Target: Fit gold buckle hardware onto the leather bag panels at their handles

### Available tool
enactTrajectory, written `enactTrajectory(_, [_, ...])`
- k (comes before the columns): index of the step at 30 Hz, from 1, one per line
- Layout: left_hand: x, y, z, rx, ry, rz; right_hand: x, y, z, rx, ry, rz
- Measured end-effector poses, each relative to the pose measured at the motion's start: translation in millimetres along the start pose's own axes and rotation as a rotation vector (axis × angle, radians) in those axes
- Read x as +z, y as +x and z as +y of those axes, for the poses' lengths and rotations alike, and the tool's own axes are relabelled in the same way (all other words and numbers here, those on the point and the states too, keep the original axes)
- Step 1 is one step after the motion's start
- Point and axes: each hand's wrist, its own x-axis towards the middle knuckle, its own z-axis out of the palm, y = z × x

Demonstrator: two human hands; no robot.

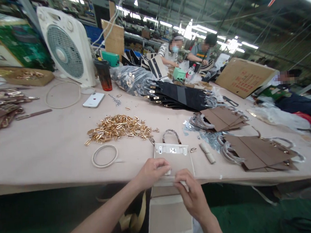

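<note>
A beige handbag piece (pixel 175 161) lies at the table's front edge, its lower panel (pixel 170 217) hanging down toward my lap. Metal fittings (pixel 173 150) show along its top, and a wrapped handle (pixel 171 132) arches behind. Over the bag, my left hand (pixel 154 171) is closed in a pinch with a small whitish bit at the fingertips. My right hand (pixel 191 193) is beside it, fingers curled and thumb near the bag's fold; what they pinch is too small to make out. A roll of tape (pixel 104 156) lies left of the bag.
Gold metal pieces (pixel 119 127) form a pile beyond the tape. Brown bags (pixel 260 150) and black bag parts (pixel 180 94) are stacked to the right and behind. A fan (pixel 67 48), a phone (pixel 93 100) and a tumbler (pixel 103 74) stand or lie left. Two people work across the table.
</note>
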Motion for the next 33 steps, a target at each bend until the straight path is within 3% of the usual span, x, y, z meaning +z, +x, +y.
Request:
enactTrajectory(3, [0.2, -3.7, 1.4, 0.113, 0.102, -0.136, -27.0, 20.9, 10.3, 0.071, -0.001, 0.140])
enactTrajectory(5, [1.0, -6.2, 1.9, 0.178, 0.161, -0.195, -42.5, 44.2, 16.9, 0.110, -0.019, 0.151])
enactTrajectory(8, [1.5, -7.5, 2.1, 0.230, 0.234, -0.227, -52.8, 79.5, 26.1, 0.159, -0.071, 0.019])
enactTrajectory(12, [0.2, -6.3, 3.2, 0.251, 0.262, -0.236, -45.9, 108.5, 36.4, 0.219, -0.060, -0.144])
enactTrajectory(19, [-0.8, -4.6, 4.5, 0.238, 0.240, -0.227, -31.6, 115.4, 49.7, 0.263, -0.058, -0.177])
enactTrajectory(33, [-0.9, -4.2, 5.5, 0.228, 0.200, -0.215, -26.8, 113.7, 67.5, 0.224, -0.106, -0.171])
